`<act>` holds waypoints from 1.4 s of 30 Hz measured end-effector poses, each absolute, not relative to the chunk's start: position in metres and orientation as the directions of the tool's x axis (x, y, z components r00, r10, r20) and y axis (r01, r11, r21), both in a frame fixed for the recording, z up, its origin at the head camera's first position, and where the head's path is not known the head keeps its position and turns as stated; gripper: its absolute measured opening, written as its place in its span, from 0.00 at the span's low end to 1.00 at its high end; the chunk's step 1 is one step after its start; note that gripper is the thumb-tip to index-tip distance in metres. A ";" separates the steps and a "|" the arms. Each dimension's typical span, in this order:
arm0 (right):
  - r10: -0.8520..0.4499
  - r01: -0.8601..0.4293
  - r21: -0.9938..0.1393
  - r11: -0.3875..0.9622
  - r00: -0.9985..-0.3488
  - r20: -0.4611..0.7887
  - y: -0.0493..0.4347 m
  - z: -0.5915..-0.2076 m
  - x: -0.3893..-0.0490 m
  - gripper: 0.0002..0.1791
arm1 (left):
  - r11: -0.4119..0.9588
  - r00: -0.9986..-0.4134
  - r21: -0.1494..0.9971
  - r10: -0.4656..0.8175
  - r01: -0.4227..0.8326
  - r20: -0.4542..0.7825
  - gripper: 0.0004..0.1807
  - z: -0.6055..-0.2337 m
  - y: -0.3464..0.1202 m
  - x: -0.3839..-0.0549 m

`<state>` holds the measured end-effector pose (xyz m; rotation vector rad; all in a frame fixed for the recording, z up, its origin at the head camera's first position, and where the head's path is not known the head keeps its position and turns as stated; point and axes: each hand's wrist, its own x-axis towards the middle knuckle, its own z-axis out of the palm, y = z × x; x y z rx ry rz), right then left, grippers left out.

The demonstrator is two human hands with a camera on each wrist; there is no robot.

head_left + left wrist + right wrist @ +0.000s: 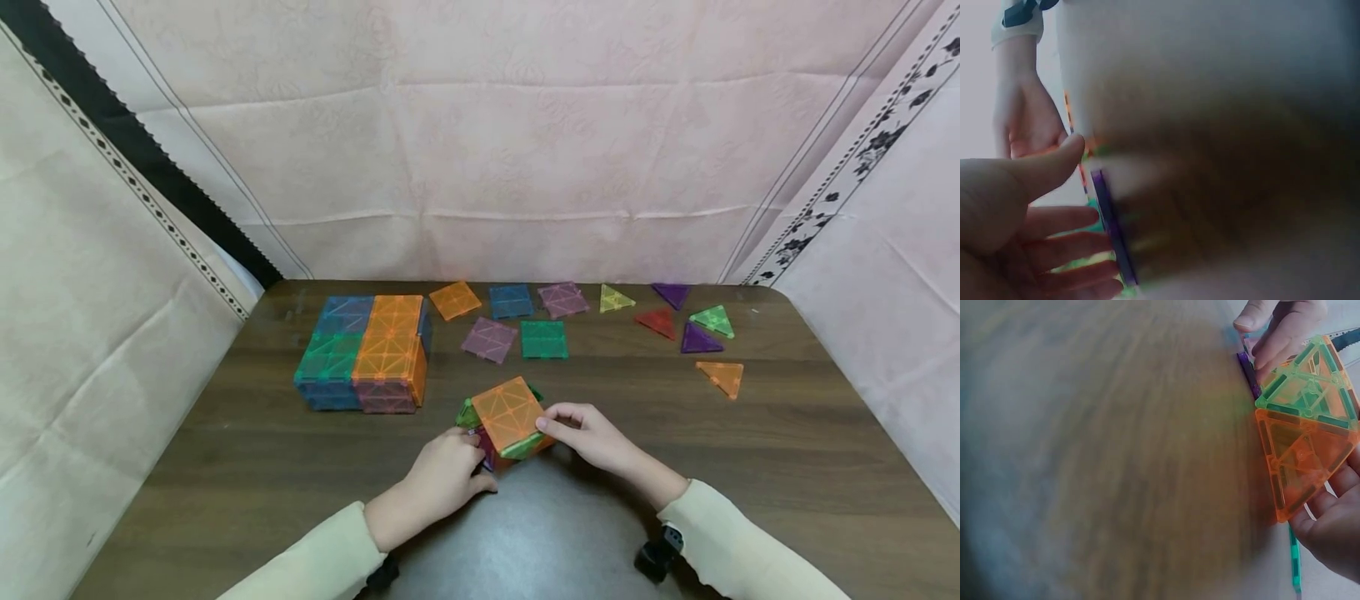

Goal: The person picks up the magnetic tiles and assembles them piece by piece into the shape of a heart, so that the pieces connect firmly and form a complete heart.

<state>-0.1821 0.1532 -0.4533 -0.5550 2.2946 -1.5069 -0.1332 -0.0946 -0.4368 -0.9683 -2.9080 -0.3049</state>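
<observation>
A small build of translucent magnetic tiles stands between the two hands, topped by a tilted orange square tile (pixel 508 412). Green triangle tiles (pixel 1309 390) slope from its edges, and an orange triangle tile (pixel 1300 464) adjoins one of them. At its left side is a purple tile (pixel 1114 228), seen edge-on in the left wrist view. My left hand (pixel 442 468) touches this side with nearly straight fingers, its thumb held apart. With thumb at the square's right corner and fingers behind, my right hand (pixel 596 439) pinches the build.
A larger block of blue, green, orange and purple tiles (pixel 360 354) stands at left. Behind the hands lie loose squares, among them a green square (pixel 544 340) and a blue square (pixel 511 301). Loose triangles, including an orange triangle (pixel 723 377), are scattered at right.
</observation>
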 end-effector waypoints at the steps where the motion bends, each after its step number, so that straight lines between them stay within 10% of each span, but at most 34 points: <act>1: -0.495 -0.137 -0.923 0.361 -0.866 -0.065 0.153 -0.453 -0.182 0.15 | 0.787 -0.800 0.148 0.587 0.599 0.121 0.16 -0.437 -0.093 -0.133; 25: -0.501 -0.144 -0.927 0.346 -0.864 -0.053 0.153 -0.453 -0.181 0.14 | 0.823 -0.861 0.254 0.496 0.508 0.114 0.13 -0.444 -0.086 -0.130; 42: -0.485 -0.114 -0.926 0.360 -0.871 -0.081 0.152 -0.452 -0.179 0.14 | 0.704 -0.734 0.221 0.671 0.675 0.104 0.10 -0.430 -0.100 -0.129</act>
